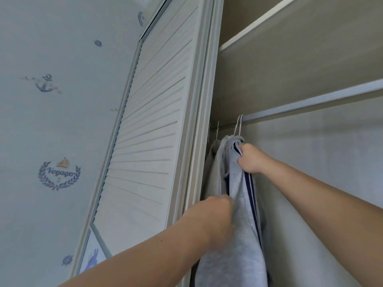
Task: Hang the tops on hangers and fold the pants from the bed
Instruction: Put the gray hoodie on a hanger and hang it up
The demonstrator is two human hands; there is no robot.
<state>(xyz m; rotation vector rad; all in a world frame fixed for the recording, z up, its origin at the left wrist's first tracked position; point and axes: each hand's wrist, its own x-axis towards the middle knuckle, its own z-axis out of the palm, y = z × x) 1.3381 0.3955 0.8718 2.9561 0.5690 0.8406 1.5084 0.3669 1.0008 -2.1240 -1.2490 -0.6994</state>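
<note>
Two hands were at a grey top point(238, 224) with navy stripes, which hung inside the open wardrobe near its left side. The right hand point(249, 159) was curled round the cloth at the top's shoulder, just under a thin white hanger hook point(238, 125) that rose to the left end of the metal rail point(310, 102). The left hand point(215, 212) was lower, against the front edge of the top. It was blurred, with the fingers bent towards the cloth, and whether it actually held the cloth could not be told.

Just left of the grey top hung a beige garment point(214, 168), touching it, with a second hook point(217, 129) above. A shelf edge point(259, 23) ran above the rail. A white louvred door point(153, 131) stood to the left of the opening. Beyond the door was pale blue wallpaper point(62, 125) printed with an anchor point(46, 83) and a "Voyager" emblem point(59, 175).
</note>
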